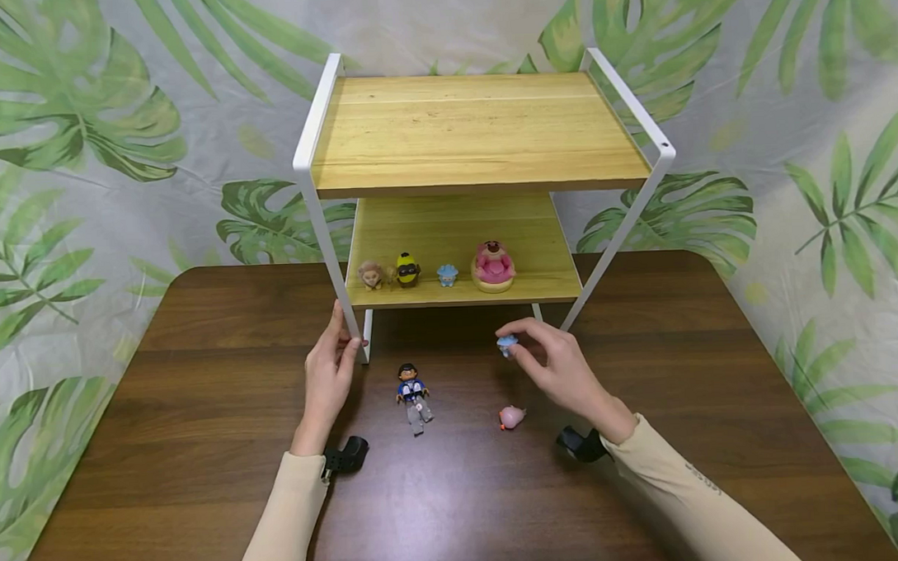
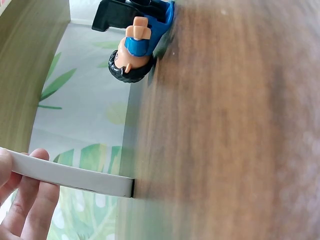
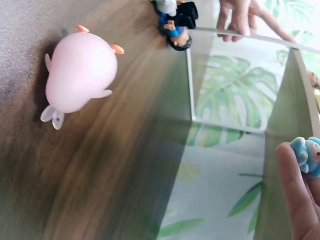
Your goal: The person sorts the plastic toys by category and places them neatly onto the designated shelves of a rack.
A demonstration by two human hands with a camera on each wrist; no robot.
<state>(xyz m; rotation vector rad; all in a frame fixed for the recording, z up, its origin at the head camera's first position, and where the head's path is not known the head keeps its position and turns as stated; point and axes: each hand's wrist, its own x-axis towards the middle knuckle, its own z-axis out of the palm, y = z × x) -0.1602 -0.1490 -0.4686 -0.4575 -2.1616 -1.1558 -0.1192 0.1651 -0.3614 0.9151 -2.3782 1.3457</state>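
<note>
My left hand (image 1: pixel 329 375) grips the front left white leg (image 1: pixel 329 243) of the shelf unit; in the left wrist view its fingers (image 2: pixel 37 200) curl round that leg. My right hand (image 1: pixel 571 375) pinches a small light-blue figure (image 1: pixel 506 344) between thumb and fingers, in front of the lower shelf's edge. The blue figure (image 3: pixel 306 156) also shows in the right wrist view. A pink figure (image 1: pixel 511 417) lies on the table below my right hand. A dark-haired doll in blue and grey (image 1: pixel 413 397) lies on its back to the right of my left hand.
On the lower shelf (image 1: pixel 447 231) stand a brownish figure (image 1: pixel 370 274), a yellow-and-black one (image 1: pixel 407 269), another light-blue one (image 1: pixel 447 275) and a pink bear in a round seat (image 1: pixel 493 266). The upper shelf (image 1: pixel 473 131) is above. A leaf-patterned cloth (image 1: pixel 79 120) hangs behind the brown table (image 1: pixel 201 421).
</note>
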